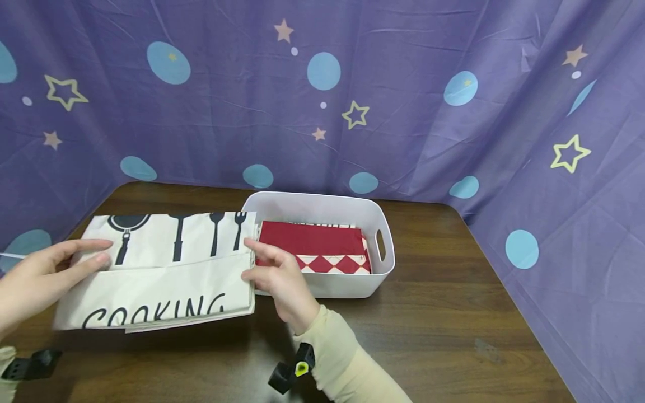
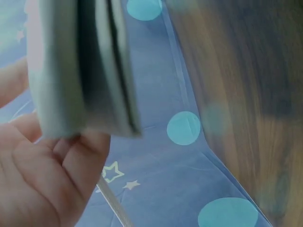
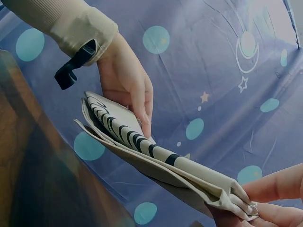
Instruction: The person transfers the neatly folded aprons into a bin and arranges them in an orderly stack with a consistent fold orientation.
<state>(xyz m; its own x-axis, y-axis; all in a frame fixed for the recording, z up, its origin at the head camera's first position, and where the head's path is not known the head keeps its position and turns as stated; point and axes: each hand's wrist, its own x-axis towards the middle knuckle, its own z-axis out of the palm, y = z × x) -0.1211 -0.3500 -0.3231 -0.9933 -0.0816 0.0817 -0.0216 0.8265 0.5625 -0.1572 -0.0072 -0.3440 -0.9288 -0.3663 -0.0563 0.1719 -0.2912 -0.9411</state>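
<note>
A folded cream cloth [image 1: 166,285], printed with black kitchen utensils and the word COOKING, is held up above the table. My left hand [image 1: 55,274] grips its left edge, and the left wrist view shows the fingers [image 2: 90,153] around the layered cloth [image 2: 61,94]. At the opposite edge, my right hand [image 1: 282,277] pinches the layers. Seen from the right wrist, the cloth [image 3: 156,165] hangs in several folds between both hands. Whether it is an apron or a towel, I cannot tell.
Behind my right hand stands a white plastic bin [image 1: 322,285] with a handle hole. Inside lies a folded red cloth [image 1: 312,238] with a diamond pattern, partly over another printed piece. A purple curtain [image 1: 322,151] surrounds the wooden table [image 1: 443,313].
</note>
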